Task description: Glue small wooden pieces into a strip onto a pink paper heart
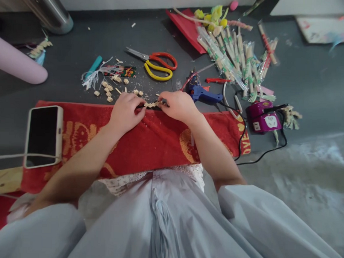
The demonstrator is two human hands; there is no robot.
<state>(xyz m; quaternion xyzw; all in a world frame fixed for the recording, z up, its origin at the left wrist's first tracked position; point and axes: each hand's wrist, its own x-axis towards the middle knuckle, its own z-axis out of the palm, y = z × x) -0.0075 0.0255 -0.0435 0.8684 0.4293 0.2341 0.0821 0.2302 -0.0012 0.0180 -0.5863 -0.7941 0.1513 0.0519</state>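
Note:
A short strip of small pale wooden pieces [151, 105] stretches between my hands at the towel's far edge. My left hand [128, 111] pinches its left end. The right end is in the closed fingers of my right hand [177, 105], which partly hide a dark bit there. Loose pale wooden pieces [108, 88] and crumbs lie just beyond my left hand. Scissors [160, 66] with one red and one yellow handle rest farther back. To the right of my right hand lies a blue glue gun [205, 94]. Both wrists are over a folded red towel [151, 143].
A phone [43, 135] with a cable across it lies on the towel's left end. Several wrapped sticks [242, 60] are heaped at the back right, near a red sheet [183, 27]. A purple power socket [264, 118] with a black cord stands at right. White threads [99, 74] lie back left.

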